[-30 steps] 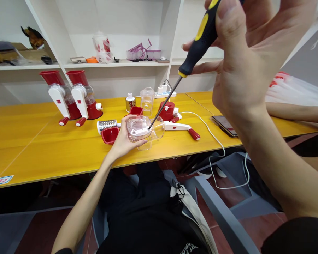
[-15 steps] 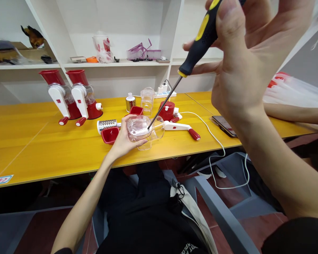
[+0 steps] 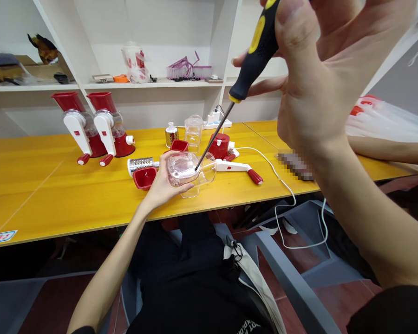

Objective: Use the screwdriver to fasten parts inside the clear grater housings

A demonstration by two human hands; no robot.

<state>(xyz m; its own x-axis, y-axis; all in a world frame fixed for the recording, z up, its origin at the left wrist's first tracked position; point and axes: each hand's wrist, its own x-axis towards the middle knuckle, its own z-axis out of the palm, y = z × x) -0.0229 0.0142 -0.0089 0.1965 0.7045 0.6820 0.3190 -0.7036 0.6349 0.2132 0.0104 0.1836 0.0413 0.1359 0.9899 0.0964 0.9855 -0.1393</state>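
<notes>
My left hand is wrapped round a clear plastic grater housing low over the table. In my right hand, raised close to the camera, is a screwdriver with a black and yellow handle. Its thin shaft slants down and left, and the tip meets or overlaps the clear housing near its rim; contact cannot be told for certain. Right of the housing lies a white crank handle with a red grip. Left of it are a red hopper and a metal grating drum.
Two assembled red-and-white rotary graters stand at the back left. Behind my left hand are another drum, a second clear housing and a red base. A white cable hangs off the front edge. Another person's forearm rests at right.
My right hand and the screwdriver handle have shifted slightly left, while the tip stays at almost the same spot. My left hand and the housing have not visibly moved.
</notes>
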